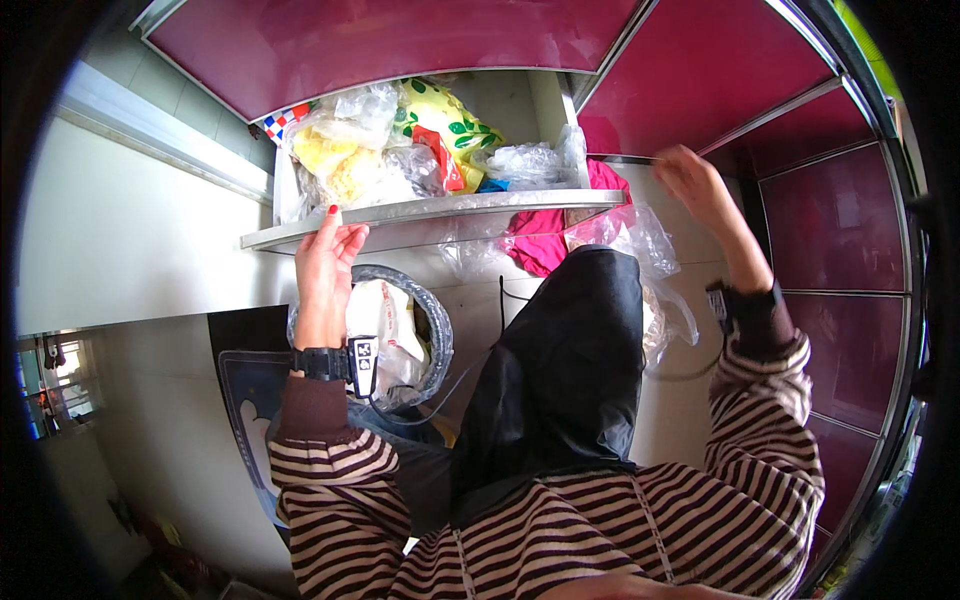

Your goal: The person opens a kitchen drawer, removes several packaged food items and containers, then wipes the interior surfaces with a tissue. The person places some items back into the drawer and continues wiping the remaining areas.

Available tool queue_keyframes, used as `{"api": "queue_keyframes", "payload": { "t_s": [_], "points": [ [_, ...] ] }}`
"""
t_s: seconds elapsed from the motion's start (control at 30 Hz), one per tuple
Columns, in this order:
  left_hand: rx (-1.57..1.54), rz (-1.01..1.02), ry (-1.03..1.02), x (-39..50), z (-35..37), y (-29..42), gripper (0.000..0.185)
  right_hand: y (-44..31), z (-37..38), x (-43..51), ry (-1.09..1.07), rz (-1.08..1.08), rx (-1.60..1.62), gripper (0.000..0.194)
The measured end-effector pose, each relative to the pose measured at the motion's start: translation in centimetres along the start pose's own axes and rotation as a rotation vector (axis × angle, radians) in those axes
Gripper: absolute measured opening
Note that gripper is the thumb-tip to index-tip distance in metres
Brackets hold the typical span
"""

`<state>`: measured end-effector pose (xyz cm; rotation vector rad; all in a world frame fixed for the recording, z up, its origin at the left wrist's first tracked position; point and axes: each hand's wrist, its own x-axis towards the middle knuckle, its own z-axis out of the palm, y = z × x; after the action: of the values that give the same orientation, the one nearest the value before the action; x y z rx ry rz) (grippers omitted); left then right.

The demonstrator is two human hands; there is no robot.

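Note:
An open drawer [540,196] stands pulled out before me, its light metal rim facing my knees. My left hand [324,259] is at the left part of that rim, one red-nailed fingertip against or just above it, other fingers loosely bent. Inside lie crumpled clear plastic bags [525,163], a yellow bag with green leaf shapes [450,120], a bag with yellow contents [341,166] and a red packet [441,159]. My right hand [694,180] is raised to the right of the drawer, blurred, fingers curled; whether anything is in it is unclear.
A lined bin [442,330] holding a white bag stands below my left wrist. Pink cloth [541,244] and clear bags [652,236] lie on the floor beneath and beside the drawer. Dark red cabinet doors [832,217] rise on the right. A dark blue mat [251,405] lies left.

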<state>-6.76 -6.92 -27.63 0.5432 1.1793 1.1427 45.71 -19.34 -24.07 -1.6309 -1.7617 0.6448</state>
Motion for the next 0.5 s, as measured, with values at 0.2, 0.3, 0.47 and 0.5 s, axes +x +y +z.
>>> {"api": "queue_keyframes", "payload": {
  "t_s": [0.2, 0.3, 0.47, 0.5],
  "points": [
    [0.012, 0.013, -0.030, -0.3, 0.1, 0.1, 0.027, -8.3, 10.1, 15.1, -0.849, -0.167, -0.432, 0.088],
    [0.050, 0.006, -0.060, -0.4, 0.0, 0.2, 0.030, -6.9, 12.9, 17.9, -1.053, 0.040, -0.551, 0.109],
    [0.055, 0.021, -0.098, -0.6, -0.1, 0.4, 0.031, -5.0, 13.1, 20.0, -1.288, 0.201, -0.613, 0.059],
    [0.059, 0.020, -0.099, -0.6, -0.1, 0.4, 0.031, -4.7, 12.3, 19.7, -1.125, 0.078, -0.560, 0.029]
  ]
}}
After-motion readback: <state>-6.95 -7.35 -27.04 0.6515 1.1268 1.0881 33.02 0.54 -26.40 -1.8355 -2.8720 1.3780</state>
